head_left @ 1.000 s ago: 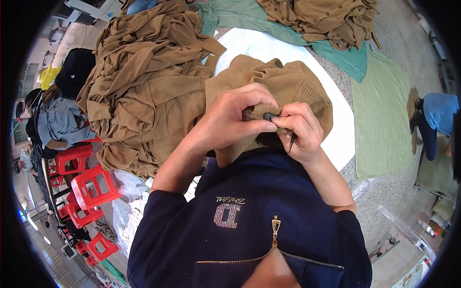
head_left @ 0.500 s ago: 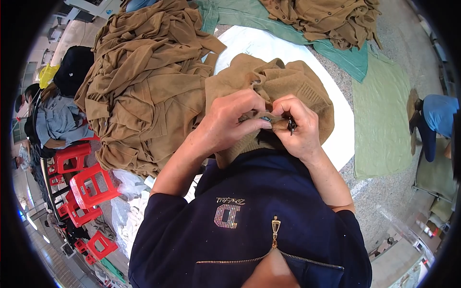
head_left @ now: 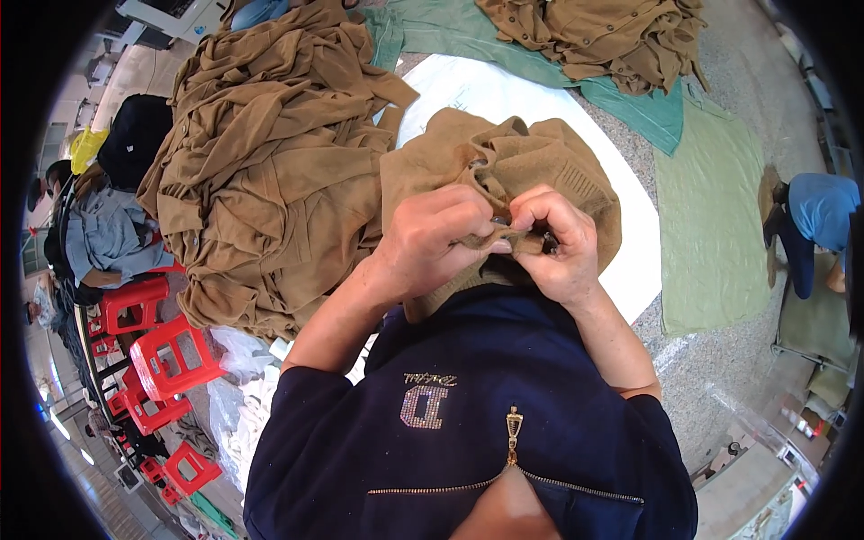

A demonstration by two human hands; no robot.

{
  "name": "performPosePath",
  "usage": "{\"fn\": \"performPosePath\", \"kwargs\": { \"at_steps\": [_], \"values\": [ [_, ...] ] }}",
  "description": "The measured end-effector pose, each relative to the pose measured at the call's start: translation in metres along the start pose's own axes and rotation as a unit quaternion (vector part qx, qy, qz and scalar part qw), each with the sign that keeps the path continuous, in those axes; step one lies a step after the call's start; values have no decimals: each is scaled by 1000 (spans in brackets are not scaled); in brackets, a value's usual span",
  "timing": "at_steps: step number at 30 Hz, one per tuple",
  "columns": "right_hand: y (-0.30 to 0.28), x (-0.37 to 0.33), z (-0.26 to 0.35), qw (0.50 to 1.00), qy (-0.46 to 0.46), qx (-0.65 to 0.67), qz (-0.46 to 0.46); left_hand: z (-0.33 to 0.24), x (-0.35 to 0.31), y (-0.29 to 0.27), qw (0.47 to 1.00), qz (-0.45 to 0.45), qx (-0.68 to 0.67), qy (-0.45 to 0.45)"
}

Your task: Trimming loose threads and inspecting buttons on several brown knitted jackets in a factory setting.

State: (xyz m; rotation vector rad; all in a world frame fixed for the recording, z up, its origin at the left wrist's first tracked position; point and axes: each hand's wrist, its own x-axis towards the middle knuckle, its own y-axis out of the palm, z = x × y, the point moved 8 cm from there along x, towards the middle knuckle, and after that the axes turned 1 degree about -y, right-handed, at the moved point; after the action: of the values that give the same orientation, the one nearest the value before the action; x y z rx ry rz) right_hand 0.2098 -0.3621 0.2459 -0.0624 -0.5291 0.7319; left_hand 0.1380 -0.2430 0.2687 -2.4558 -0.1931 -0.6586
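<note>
A brown knit garment (head_left: 558, 148) with a ribbed patch lies bunched in front of me, its near part against my body. My left hand (head_left: 436, 238) is closed, pinching the edge of the garment between thumb and fingers. Close beside it, my right hand (head_left: 567, 247) pinches the same edge, fingertips almost touching the left ones. A small dark tool (head_left: 549, 243) is tucked in the right palm; the fingers hide most of it, so its kind is unclear. A little shiny spot, perhaps a button, shows between the hands.
The garment rests over a white sheet (head_left: 634, 243). A tall heap of brown garments (head_left: 270, 180) rises at left, with another buttoned pile (head_left: 612, 36) on green cloth (head_left: 652, 117) at the back. Red stools (head_left: 175, 355) stand left. A person in blue (head_left: 821, 216) is at far right.
Both hands stay at the garment's edge, fingers shifting slightly. The right fingertips have moved a little and the dark tool shows less. The whole view has shifted slightly.
</note>
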Motion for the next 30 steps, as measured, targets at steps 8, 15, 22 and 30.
{"fn": "performPosePath", "kwargs": {
  "at_steps": [8, 15, 22, 30],
  "values": [
    [10, -14, -11, 999, 26, 31, -19, -3, -14, 8, 994, -29, 88, 60],
    [12, -27, 3, 998, 10, -46, 31, -28, -26, 14, 978, -59, 150, 130],
    [-12, -91, -32, 922, 204, 144, 296, 1, -39, 61, 971, 212, 78, -78],
    [-68, -54, -67, 956, 157, -246, 40, -8, -74, 76, 963, 243, 37, -113]
  ]
}}
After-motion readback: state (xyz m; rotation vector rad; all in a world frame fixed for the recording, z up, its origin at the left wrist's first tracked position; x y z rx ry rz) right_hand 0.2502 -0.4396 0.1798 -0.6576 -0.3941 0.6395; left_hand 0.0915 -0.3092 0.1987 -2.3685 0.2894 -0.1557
